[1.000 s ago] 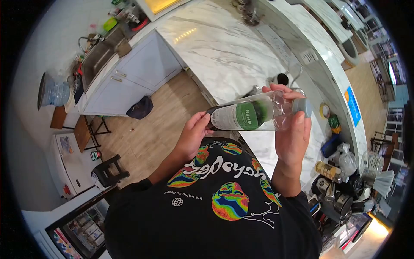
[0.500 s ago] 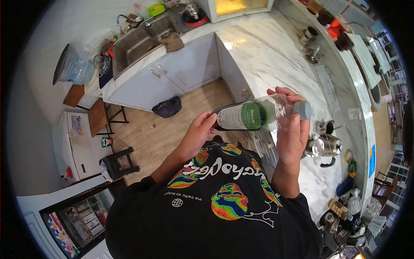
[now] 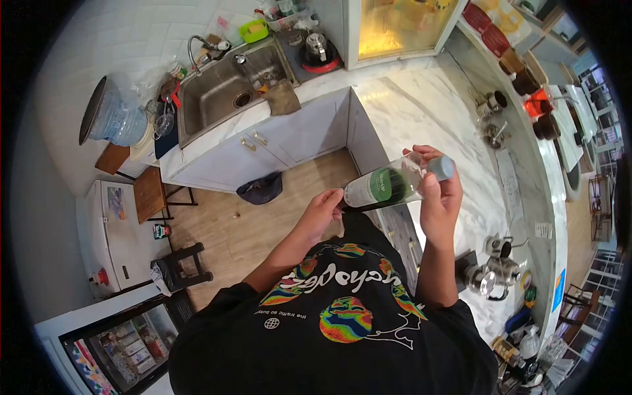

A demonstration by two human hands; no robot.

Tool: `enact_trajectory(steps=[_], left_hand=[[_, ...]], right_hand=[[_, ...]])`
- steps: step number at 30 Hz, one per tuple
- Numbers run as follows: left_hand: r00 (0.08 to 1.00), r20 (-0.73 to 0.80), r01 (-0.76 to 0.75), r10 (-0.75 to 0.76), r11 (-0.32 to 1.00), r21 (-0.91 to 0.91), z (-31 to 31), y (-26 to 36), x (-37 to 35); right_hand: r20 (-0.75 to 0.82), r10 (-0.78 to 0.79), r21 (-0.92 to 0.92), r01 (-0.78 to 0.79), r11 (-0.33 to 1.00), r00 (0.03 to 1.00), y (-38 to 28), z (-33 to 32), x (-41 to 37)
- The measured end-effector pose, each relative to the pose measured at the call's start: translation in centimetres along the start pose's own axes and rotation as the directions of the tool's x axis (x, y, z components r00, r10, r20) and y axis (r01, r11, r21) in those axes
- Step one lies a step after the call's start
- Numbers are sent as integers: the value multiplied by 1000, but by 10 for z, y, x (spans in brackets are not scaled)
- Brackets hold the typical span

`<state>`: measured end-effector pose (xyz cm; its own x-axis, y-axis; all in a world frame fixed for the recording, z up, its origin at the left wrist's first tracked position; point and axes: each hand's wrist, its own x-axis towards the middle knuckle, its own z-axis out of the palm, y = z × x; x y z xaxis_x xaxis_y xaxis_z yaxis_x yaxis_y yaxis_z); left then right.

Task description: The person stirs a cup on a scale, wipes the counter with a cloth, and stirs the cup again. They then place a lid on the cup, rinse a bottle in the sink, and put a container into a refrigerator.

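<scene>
Between my two hands is a clear bottle with a green and white label, a grey cap and dark green liquid inside. It lies tilted, the cap end up to the right. My left hand pinches the base end, thumb on top. Around the neck, just below the cap, my right hand is closed, its thumb along the near side. Part of the bottle's neck is hidden behind the fingers. Both hands are over the floor and the edge of the marble counter.
A steel sink and a kettle are at the back. Metal pots stand on the counter at right. On the floor are a dark bag and a black stool. An open-topped drinks fridge is at lower left.
The bottle has moved slightly left and away from the camera, still held in both hands. My view has tilted up, showing more of the sink and the lit cabinet.
</scene>
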<state>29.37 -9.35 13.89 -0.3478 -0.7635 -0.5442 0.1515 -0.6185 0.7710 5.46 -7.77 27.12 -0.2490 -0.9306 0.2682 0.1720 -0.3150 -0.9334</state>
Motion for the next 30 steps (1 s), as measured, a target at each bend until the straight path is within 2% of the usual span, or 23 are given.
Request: enact_trajectory(steps=[4,6,7,13,15,19,21,24,27,30], left_hand=[[997,18,69,-69,998,1,-3,10,51],[995,40,88,-91,994,70,-11,22,72],[993,55,95,-101,990,105,-11,32,81],[992,-9,123,-123,990,68,-3,60,154],[992,-1,130,-130,991,34,5,62,171],[989,35,139,-142,987,80,29,88,195],[991,28,129,-133,985,115,31,98,207],[991,-50,132,-125,973,192,28,121,235],[998,-54,-4,21,956,295,28,161,261],[961,-95,-208,260,903,376,32,214,289]], right_hand=[[69,40,14,-41,999,997,21,4,41],[81,21,-9,-21,1000,997,39,1,60],[70,78,7,-78,997,994,42,0,69],[76,27,-33,-24,999,997,76,-18,129],[42,51,-48,-49,998,998,84,-19,147],[-21,28,-125,-30,992,999,91,-31,182],[-70,27,-104,-34,994,997,95,-35,197],[-126,-28,-178,5,984,992,102,-38,214],[-220,-54,-261,-5,965,974,100,-32,228],[-331,14,-186,-80,979,943,105,-33,241]])
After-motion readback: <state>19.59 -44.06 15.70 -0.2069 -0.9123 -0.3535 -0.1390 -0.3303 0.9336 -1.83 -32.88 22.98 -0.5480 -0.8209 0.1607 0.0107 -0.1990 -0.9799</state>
